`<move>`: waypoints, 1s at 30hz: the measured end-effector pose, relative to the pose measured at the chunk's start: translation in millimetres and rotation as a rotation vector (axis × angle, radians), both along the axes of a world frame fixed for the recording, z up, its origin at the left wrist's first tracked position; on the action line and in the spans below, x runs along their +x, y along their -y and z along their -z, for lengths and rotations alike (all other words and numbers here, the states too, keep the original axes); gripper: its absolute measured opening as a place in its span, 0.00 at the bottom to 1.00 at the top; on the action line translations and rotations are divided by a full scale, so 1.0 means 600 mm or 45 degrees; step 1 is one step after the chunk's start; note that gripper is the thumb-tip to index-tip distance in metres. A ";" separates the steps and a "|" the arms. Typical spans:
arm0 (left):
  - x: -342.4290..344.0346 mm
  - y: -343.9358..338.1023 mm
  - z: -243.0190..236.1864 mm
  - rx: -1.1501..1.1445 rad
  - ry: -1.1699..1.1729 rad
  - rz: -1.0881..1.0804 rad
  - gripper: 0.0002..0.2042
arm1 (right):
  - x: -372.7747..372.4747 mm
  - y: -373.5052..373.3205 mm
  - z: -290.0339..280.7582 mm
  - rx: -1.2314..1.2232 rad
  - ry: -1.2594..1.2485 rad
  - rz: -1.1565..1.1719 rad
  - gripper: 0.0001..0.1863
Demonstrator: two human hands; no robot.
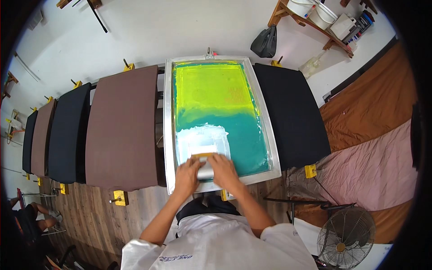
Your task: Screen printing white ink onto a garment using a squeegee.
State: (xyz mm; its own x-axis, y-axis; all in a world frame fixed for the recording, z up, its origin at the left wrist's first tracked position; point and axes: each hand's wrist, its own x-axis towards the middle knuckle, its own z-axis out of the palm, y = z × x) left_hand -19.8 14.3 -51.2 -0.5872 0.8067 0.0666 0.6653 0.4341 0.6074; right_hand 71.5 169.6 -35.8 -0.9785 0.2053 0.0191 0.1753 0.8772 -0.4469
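A screen-printing frame [169, 135] with silver metal edges lies in front of me. Its mesh is yellow-green at the far end and teal nearer me. White ink [203, 135] covers a patch on the near left of the mesh. Both my hands grip a squeegee [206, 172] at the near end of that patch, its yellowish edge showing past my fingers. My left hand [187, 177] is closed on its left side, my right hand [224, 172] on its right. The squeegee's underside is hidden.
Brown fabric-covered boards [121, 128] and black ones [68, 132] stand in a row to the left, with another black board [290, 114] at the right. Yellow clamps [119, 198] jut from their ends. A fan [345, 237] stands at the lower right. A wall shelf [306, 21] holds tubs.
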 end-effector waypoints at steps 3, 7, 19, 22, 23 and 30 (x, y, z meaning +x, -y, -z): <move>0.058 0.025 -0.039 -0.053 0.054 -0.038 0.30 | 0.051 0.022 -0.028 -0.081 0.113 -0.045 0.26; 0.034 0.013 -0.074 -0.169 0.207 0.020 0.28 | 0.031 -0.009 -0.064 -0.200 0.280 -0.093 0.22; -0.125 -0.072 -0.038 -0.098 0.193 -0.048 0.23 | -0.145 -0.098 -0.028 -0.215 0.275 -0.095 0.19; -0.107 -0.070 -0.040 -0.156 0.091 -0.044 0.25 | -0.128 -0.089 -0.020 -0.210 0.178 -0.048 0.19; -0.101 -0.068 -0.040 -0.162 0.090 -0.033 0.25 | -0.122 -0.086 -0.018 -0.216 0.135 -0.035 0.18; -0.034 -0.028 -0.042 -0.181 0.050 -0.012 0.26 | -0.043 -0.042 -0.010 -0.165 0.055 0.000 0.17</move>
